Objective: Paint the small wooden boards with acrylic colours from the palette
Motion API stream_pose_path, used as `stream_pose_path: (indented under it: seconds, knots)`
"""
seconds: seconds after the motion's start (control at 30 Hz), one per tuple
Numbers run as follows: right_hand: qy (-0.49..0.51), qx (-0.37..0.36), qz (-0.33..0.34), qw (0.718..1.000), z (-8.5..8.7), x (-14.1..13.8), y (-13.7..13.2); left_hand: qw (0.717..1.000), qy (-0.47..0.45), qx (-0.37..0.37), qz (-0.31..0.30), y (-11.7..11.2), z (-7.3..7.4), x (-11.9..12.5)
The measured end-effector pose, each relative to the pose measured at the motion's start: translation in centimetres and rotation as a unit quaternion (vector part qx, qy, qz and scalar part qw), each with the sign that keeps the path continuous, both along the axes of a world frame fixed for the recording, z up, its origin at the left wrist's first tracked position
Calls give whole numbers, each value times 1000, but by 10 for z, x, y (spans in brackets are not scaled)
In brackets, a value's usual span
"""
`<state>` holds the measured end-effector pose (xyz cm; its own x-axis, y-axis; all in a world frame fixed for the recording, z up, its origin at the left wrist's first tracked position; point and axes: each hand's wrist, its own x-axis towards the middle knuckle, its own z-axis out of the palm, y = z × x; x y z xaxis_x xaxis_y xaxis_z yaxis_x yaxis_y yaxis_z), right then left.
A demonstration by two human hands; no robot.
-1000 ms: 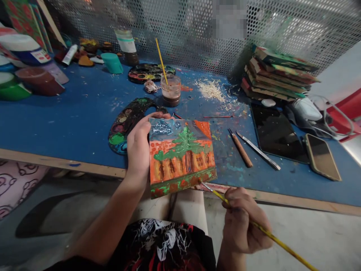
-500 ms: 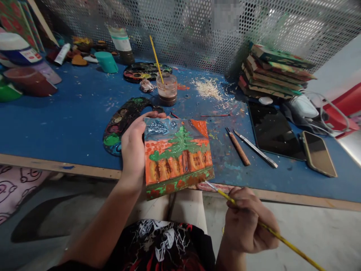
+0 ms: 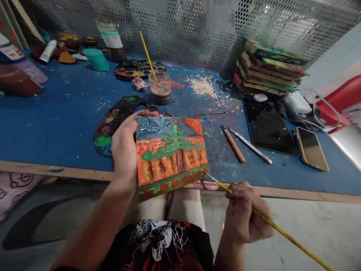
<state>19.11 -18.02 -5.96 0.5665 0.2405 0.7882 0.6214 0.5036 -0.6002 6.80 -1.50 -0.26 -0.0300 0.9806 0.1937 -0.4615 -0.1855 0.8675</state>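
Observation:
My left hand (image 3: 125, 145) is closed on the left side of a small painted panel (image 3: 172, 154), tilted above the table's front edge. A green tree, orange walls with arches, and a blue-grey sky cover its face, and the paint looks wet. In my right hand (image 3: 248, 212) is a thin yellow paintbrush (image 3: 222, 186), pinched near its metal ferrule. Its bristle tip touches or nearly touches the panel's lower right corner. Partly behind my left hand lies a dark paint palette (image 3: 108, 124) with green, blue and pink paint.
Behind the panel stands a cup of murky water (image 3: 160, 88) with a yellow brush (image 3: 148, 56) in it. Wood shavings (image 3: 203, 86), a wooden-handled tool (image 3: 232, 144), a metal tool (image 3: 251, 146), a tablet (image 3: 269, 128), a phone (image 3: 311, 148) and stacked painted boards (image 3: 270, 67) occupy the right.
The brush tip has moved up from just below the panel's bottom edge onto its lower right corner. The whole view has shifted slightly, so things appear further left.

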Motion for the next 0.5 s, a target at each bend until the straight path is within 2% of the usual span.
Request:
stream_pose_path:
  seconds: [0.17,0.27,0.37,0.5]
  knots:
    - [-3,5,32,999,1,-2,2,1000,-2,5,-12,0,-1,-2]
    - [2,36,-12,999,1,2,4,1000,1,12,-11,0,-2,-2]
    - [6,35,-51,998,0,7,5,1000,7,1,-5,-1,0,-1]
    - [-7,1,-22,1000,-1,7,4,1000,5,-9,9,-3,4,2]
